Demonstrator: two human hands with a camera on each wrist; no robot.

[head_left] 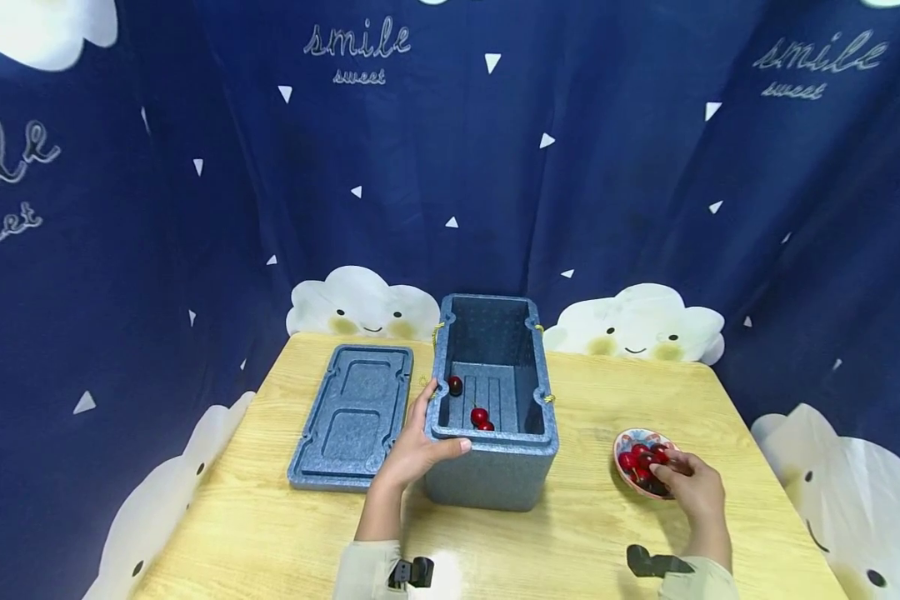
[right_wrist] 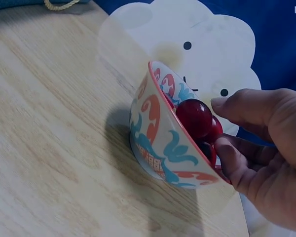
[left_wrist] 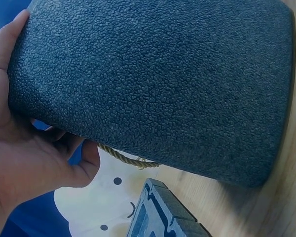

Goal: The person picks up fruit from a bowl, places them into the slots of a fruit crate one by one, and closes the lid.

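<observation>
Cherries (right_wrist: 194, 118) sit heaped in a small bowl (right_wrist: 153, 123) on the tabletop (head_left: 570, 533), to the right of the box (head_left: 487, 479): round, smooth and glossy, some bright red, others a deep wine shade close to black, with pale glints on their skins. Three more lie on the floor of the box — a dark one (head_left: 455, 385) by its left wall and two bright red ones (head_left: 479, 416) together near the front wall. White outside, the bowl carries coral curls and blue leaf shapes under a red rim, and the pile rises about level with that rim. Over it is the right hand (head_left: 693, 492), finger and thumb bent and parted a little, their tips at the fruit; whether this grip has hold of a cherry I cannot tell. The left hand (head_left: 416, 454) has a firm grip on the box at its near left corner, thumb along the front rim and fingers around the left side. Blue-grey and pebbled, the box stands upright and uncovered — yellow cord (head_left: 549, 398) shows at its sides. Its lid (head_left: 356, 417), in the same speckled blue-grey with two rounded panels, lies flat on the tabletop to the left.
</observation>
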